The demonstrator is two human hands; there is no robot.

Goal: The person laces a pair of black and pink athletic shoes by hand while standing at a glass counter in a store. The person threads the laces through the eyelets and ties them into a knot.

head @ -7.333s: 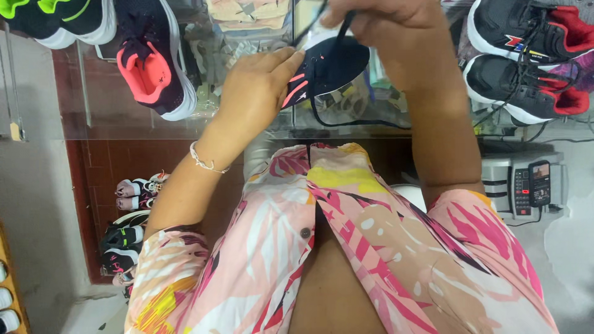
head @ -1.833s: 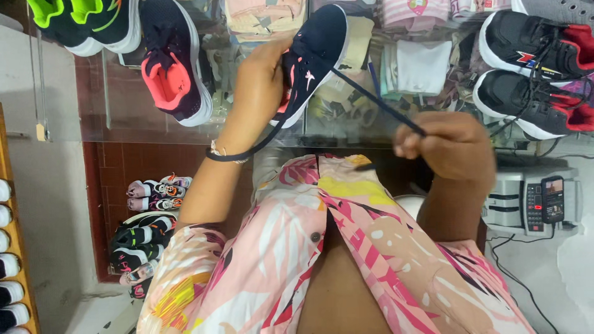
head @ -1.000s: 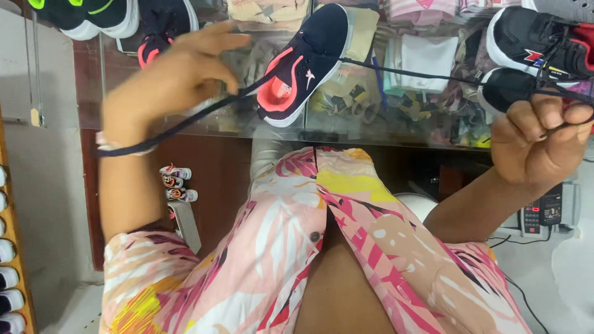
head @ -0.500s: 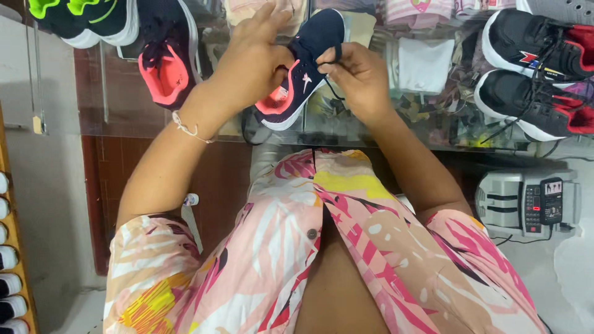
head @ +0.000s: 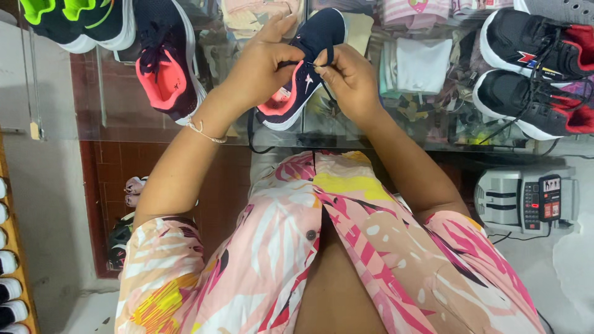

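While we look down from the head camera, our left hand grips the navy shoe above the glass counter, and our right hand pinches its dark lace between fingertips; a matching shoe lies just left.

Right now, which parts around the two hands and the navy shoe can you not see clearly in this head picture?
- The lace tip: too small, pinched inside the right hand.
- The side of the navy shoe under the left hand: covered by the palm.
- The dangling black lace: its lower end blends into the dark shelf edge.
- The second navy-pink shoe and the black-red shoes: cut off by the top and right edges.
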